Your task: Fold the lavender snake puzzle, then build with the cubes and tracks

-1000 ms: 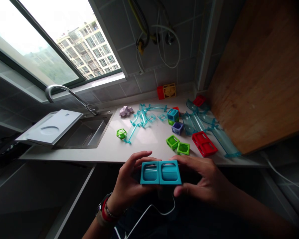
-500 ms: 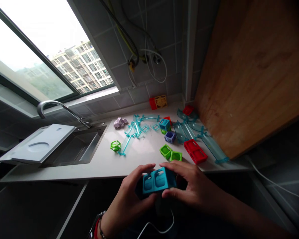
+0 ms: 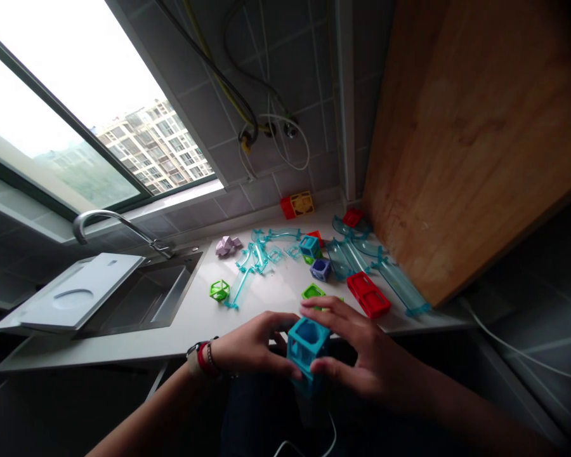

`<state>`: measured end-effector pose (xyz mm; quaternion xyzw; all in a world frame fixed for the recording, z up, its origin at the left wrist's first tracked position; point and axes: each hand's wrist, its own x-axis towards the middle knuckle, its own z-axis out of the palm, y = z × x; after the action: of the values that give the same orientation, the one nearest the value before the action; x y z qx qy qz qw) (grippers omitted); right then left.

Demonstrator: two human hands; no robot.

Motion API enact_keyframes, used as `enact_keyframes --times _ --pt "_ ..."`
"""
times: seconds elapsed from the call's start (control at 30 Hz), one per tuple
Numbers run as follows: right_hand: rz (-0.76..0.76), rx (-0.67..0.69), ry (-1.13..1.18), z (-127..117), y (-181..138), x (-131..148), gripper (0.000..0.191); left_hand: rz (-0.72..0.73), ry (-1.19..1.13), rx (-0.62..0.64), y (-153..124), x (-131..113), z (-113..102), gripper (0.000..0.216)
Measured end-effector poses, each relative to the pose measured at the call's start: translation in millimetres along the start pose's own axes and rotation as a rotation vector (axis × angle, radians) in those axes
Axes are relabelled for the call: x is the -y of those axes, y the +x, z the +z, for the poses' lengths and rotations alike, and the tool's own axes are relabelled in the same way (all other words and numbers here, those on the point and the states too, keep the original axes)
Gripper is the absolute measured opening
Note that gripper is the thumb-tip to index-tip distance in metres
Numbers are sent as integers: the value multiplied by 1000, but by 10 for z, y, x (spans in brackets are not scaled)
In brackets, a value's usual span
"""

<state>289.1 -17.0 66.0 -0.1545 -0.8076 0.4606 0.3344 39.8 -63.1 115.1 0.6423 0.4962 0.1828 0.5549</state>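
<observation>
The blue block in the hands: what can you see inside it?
The blue block shows a hollow, darker blue opening on top, empty as far as visible. Both hands cover its sides and lower half.

thing: teal hollow plastic block pair (image 3: pixel 306 349)
pose: stood on end, open face up
place: near counter edge, centre, held off the counter

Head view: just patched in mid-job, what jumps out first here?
Front and centre, the left hand and right hand together grip a teal block piece just off the near edge of the counter. Behind it on the counter lie clear teal track pieces, a red double block and small green cubes. A wooden board leans at the right; a sink sits at the left.
</observation>
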Motion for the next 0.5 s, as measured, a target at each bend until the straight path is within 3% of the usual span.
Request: enact_keyframes --times 0.07,0.13,0.23,0.33,0.4,0.5 --pt "67 -189 -31 28 38 -63 58 6 -67 -114 73 66 -153 51" --pt "96 -272 -42 65 70 -141 50 4 -115 -290 169 139 -418 56" --pt "54 -139 -51 175 70 -345 31 9 -99 -565 378 225 -963 64" --pt "-76 45 -160 351 6 -672 21 -62 -168 -716 656 258 -1530 65" --pt "-151 96 -271 458 -49 -889 19 -70 -169 -758 866 267 -1852 64" --pt "-157 64 -297 530 -105 -1074 19 -101 -136 -803 1194 303 -2238 60"
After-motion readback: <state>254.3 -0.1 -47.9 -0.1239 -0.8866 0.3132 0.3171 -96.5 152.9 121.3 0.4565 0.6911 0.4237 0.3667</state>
